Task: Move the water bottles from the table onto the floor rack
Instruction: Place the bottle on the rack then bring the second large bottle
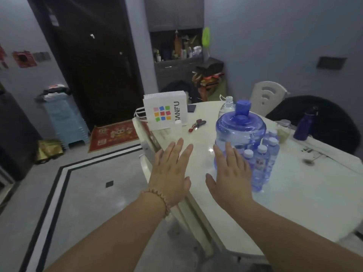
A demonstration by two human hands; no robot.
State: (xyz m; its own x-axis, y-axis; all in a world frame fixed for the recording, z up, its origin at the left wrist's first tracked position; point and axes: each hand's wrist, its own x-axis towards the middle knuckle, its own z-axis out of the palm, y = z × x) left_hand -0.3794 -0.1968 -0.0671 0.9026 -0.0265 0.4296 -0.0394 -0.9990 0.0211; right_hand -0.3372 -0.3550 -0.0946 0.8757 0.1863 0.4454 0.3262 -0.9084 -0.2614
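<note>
1. Your left hand point(170, 174) and right hand point(229, 173) are both flat, fingers spread, palms down, holding nothing. They hover over the near edge of the table point(294, 203), just in front of the big blue jug point(240, 134), which I use as the landmark below.

2. The jug stands upright on the table with its blue cap on. Your right hand's fingertips overlap its lower front wall in the view; I cannot tell whether they touch it.

3. The small water bottles point(262, 165) stand upright in a tight cluster just right of the jug, touching or nearly touching it. Packed like that, probably only the outer ones leave room for fingers to close around.

4. Another clear bottle point(226, 107) stands just behind the jug, partly hidden by it.

5. A dark blue flask point(305, 125) sits well to the right of the jug, near a glass jar point(283, 131). A white shopping bag point(166, 111) stands to the jug's left, with keys point(196, 124) between them.

6. No floor rack is identifiable in this view, so nothing appears moved yet.

7. With both hands open on either side, you seem set up for a two-handed lift; the jug looks full and heavy, so grip low and wide.
</note>
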